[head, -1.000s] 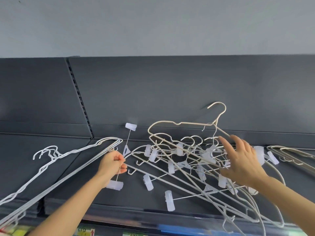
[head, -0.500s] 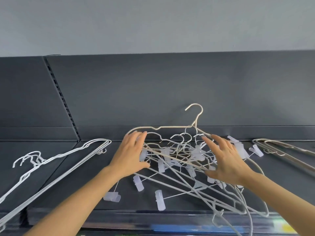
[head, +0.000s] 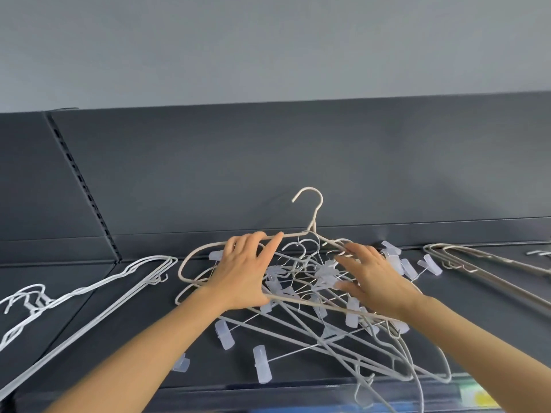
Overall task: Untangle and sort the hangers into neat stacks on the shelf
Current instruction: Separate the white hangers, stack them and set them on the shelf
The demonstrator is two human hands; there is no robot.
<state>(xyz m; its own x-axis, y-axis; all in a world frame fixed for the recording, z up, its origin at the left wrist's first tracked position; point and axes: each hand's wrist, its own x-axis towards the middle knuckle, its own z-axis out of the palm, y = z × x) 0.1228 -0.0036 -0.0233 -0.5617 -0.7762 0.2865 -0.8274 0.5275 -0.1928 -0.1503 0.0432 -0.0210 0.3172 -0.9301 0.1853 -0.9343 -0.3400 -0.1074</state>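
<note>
Head view: your two hands lie on the tangle of clip hangers (head: 351, 315) in the middle of the dark shelf (head: 471, 293).
Your left hand (head: 244, 272) lies over the upper wire of a beige hanger (head: 310, 231) whose hook stands against the back panel. Its fingers are straight and released, grasping nothing. Your right hand (head: 375, 281) spreads released fingers on the clips just beside it. Some hanger ends overhang the shelf's front edge. White wire hangers (head: 155, 263) lie stacked to the left, and more hangers (head: 447, 251) lie to the right.
</note>
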